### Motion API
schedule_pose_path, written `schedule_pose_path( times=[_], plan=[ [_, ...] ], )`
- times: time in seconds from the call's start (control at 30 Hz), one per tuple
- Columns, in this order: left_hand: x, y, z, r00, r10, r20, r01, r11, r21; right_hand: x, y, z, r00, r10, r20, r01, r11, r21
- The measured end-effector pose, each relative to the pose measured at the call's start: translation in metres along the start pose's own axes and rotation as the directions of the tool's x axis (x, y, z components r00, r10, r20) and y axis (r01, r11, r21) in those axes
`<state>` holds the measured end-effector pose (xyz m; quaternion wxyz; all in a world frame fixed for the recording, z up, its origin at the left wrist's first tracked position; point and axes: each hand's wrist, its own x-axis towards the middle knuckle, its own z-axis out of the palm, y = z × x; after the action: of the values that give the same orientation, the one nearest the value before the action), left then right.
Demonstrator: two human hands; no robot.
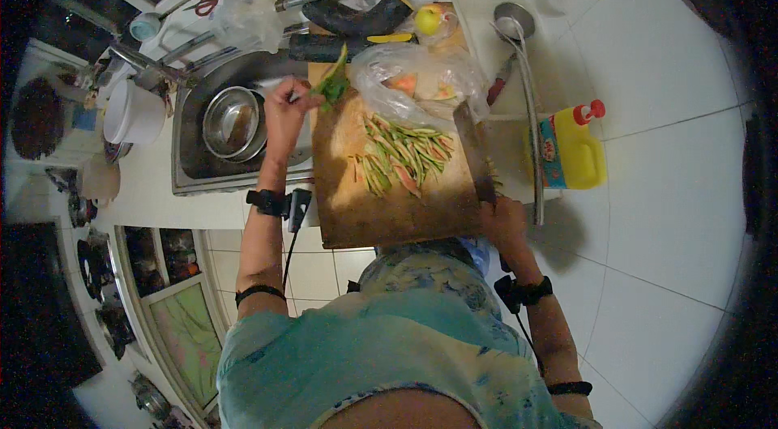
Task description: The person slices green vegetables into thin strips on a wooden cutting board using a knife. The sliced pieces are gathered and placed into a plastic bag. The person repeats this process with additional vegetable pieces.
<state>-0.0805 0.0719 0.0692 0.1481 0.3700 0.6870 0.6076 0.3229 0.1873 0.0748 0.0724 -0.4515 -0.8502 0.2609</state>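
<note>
My left hand [285, 109] is over the left edge of the wooden cutting board [397, 222], its fingers pinched on a green, leaf-like piece [332, 85] that sticks out to the right. My right hand [504, 222] is closed round the handle of a cleaver [472, 145] at the board's right edge. The dark blade points away from me, its far part on the board. Between the hands lies a pile of thin green-and-pink strips [405, 153], which look like melon rind. Behind them a clear plastic bag [381, 72] has pinkish pieces in or under it.
Left of the board is a steel sink [185, 157] with a metal bowl [231, 121] in it. An apple [429, 20] and a dark, long object [324, 46] are at the back. A yellow bottle with a red cap [579, 153] stands at the right, by a white wall.
</note>
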Motion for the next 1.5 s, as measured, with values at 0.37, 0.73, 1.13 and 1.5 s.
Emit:
schedule_pose_path(
  times=[0.37,0.73,1.13,1.5],
  plan=[
    [-0.021,0.026,0.038,0.966,0.167,0.199,-0.246,0.833,0.495,-0.002,-0.002,-0.003,0.996,0.092,0.001,-0.092,0.995,0.030],
    [0.045,0.008,0.174,0.885,-0.167,0.435,-0.327,0.443,0.834,-0.001,0.008,-0.010,0.997,0.032,0.074,-0.032,0.999,0.000],
    [0.036,0.032,0.119,0.974,0.104,0.200,-0.169,0.923,0.346,-0.001,0.001,-0.007,0.990,0.090,0.112,-0.091,0.996,0.006],
    [0.011,-0.037,0.033,0.985,0.005,0.173,-0.119,0.744,0.657,-0.002,0.005,-0.005,0.989,0.137,0.061,-0.132,0.988,-0.080]
  ],
)
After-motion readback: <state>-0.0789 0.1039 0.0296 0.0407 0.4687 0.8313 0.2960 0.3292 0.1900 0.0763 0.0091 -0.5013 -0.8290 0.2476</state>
